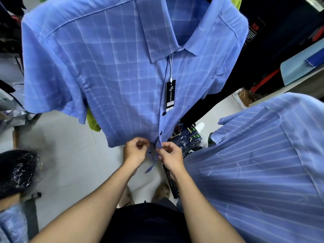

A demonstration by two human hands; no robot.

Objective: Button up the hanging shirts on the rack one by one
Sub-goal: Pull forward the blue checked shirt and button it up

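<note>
- Blue checked shirt (112, 71) hangs facing the camera, hanger itself out of view at the top; it is the one being worked on.
- Black price tag (170, 95) dangles on a white string from the collar area, lying over the placket.
- Two dark buttons show fastened on the placket: upper button (164, 113) just below the tag, lower button (161, 132) nearer the hem.
- Above the tag the placket lies shut, but any buttons there are hidden or too blurred to tell.
- Left hand (135, 152) holds the left front edge at the hem, fingers curled and pinching the cloth.
- Right hand (171, 155) pinches the other front edge right beside it, fingers curled on the fabric; the two hands nearly touch.
- The button or hole between the fingertips is hidden, so cannot tell if it is through yet.
- Below the hands the hem tail (152, 163) hangs loose and parted, so the bottom is not closed.
- Judgement: this shirt is almost done, the last bottom button looks like the step in hand.
- Blue striped shirt (254, 165) hangs close on the right, near the camera; its front is turned away, so its button state cannot be told.
- More garments sit at the frame edges; judgement: other shirts on the rack are likely left to do.
- Plastic-wrapped dark packs (190, 137) lie on the floor behind the hem.
</note>
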